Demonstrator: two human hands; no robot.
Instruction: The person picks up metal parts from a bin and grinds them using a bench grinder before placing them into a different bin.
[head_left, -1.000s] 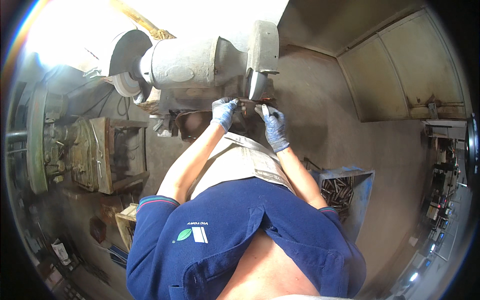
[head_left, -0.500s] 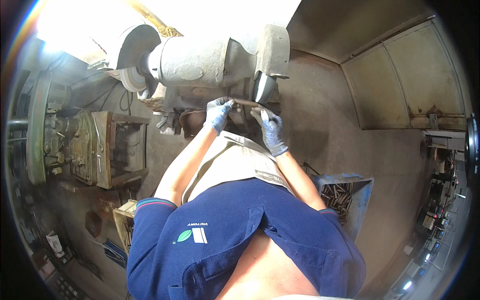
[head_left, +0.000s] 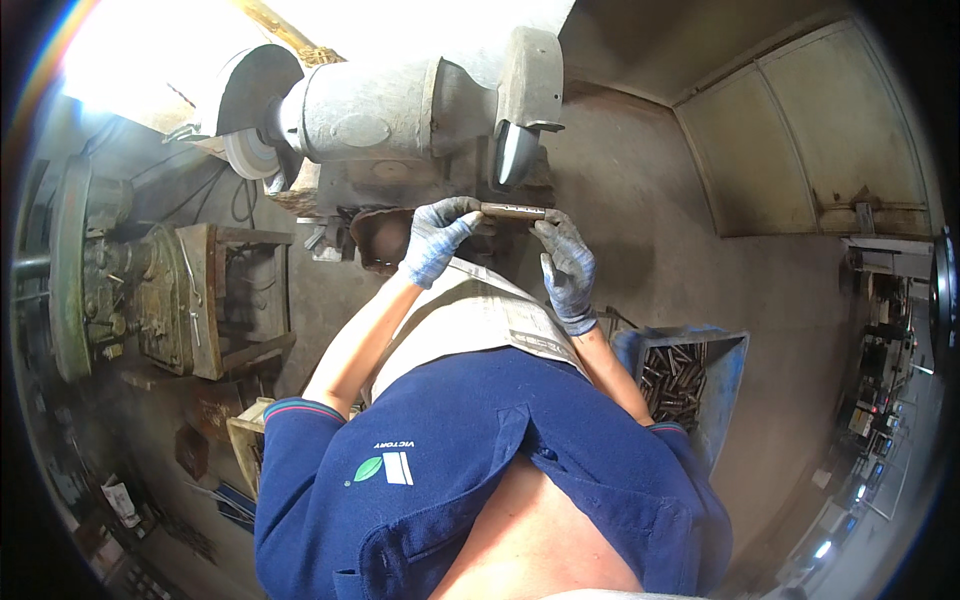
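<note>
A short brown metal rod (head_left: 513,211) with bright ground spots lies crosswise between my gloved hands. My left hand (head_left: 436,238) is closed round its left end. At the other end, the fingertips of my right hand (head_left: 568,262) pinch the rod. Just beyond the rod stands a grey bench grinder (head_left: 370,110). Its right grinding wheel (head_left: 516,153) shows under the guard, apart from the rod. The left wheel (head_left: 250,154) is pale and farther from my hands.
A blue bin (head_left: 722,395) of several similar metal rods (head_left: 672,383) stands by my right elbow. A rusty container (head_left: 385,240) sits below the grinder. Old machinery (head_left: 165,290) is on the left, with metal panels (head_left: 830,130) at the right.
Both hands have drawn the rod back from the right wheel, slightly toward me. The rod has turned, and bright spots now show on its side.
</note>
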